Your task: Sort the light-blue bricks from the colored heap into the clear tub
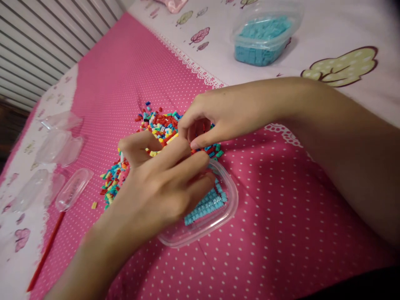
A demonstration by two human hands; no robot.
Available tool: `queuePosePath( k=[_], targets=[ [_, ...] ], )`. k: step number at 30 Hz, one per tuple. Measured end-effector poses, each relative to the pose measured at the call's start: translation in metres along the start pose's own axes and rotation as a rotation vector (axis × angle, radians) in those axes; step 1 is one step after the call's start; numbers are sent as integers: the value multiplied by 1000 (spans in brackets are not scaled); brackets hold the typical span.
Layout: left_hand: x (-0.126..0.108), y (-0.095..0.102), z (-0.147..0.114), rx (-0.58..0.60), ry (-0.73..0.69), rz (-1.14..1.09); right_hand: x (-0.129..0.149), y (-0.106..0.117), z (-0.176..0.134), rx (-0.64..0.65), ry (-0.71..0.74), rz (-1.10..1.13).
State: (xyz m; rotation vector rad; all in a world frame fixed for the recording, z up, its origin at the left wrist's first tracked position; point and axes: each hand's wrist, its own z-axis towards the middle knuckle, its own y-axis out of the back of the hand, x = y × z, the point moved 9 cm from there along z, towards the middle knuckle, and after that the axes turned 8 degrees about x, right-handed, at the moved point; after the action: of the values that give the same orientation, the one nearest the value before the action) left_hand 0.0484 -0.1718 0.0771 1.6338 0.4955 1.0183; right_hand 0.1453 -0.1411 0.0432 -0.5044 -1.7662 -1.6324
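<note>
My left hand [162, 183] reaches over the clear plastic lid [229, 216] with its fingers curled. What lies under those fingertips is hidden. On the lid are rows of light blue bricks [203, 210], partly covered by that hand. Thumb and fingers of my right hand [215, 118] are drawn together at the loose pile of small multicoloured toy bricks [164, 123], close against the left fingers. I cannot make out any piece in the right fingertips. More of the pile shows to the left of my left hand.
A clear tub [262, 52] of turquoise bricks stands at the back right. On the left lie clear plastic pieces [54, 146], a clear scoop-shaped piece [75, 189] and a red stick [46, 252]. Everything rests on a pink dotted cloth [265, 250]; white slats [56, 37] rise behind.
</note>
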Motion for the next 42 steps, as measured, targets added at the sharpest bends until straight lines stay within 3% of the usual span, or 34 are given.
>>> queuePosePath(
  k=[6, 13, 16, 21, 28, 42],
  targets=[
    [-1, 4, -11, 58, 101, -112, -2, 1, 2, -14, 3, -29],
    [-7, 0, -48, 190, 390, -285, -6, 1, 2, -4, -40, -39],
    [-16, 1, -59, 175, 433, -338, -6, 0, 1, 3, -41, -35],
    [-35, -4, -47, 182, 446, -252, -6, -2, 2, 20, -36, -4],
    [-29, -22, -41, 239, 607, -329, -4, -5, 3, 48, -37, 17],
    [-25, -26, -43, 256, 609, -363, -3, -6, 2, 58, -38, -13]
  ],
)
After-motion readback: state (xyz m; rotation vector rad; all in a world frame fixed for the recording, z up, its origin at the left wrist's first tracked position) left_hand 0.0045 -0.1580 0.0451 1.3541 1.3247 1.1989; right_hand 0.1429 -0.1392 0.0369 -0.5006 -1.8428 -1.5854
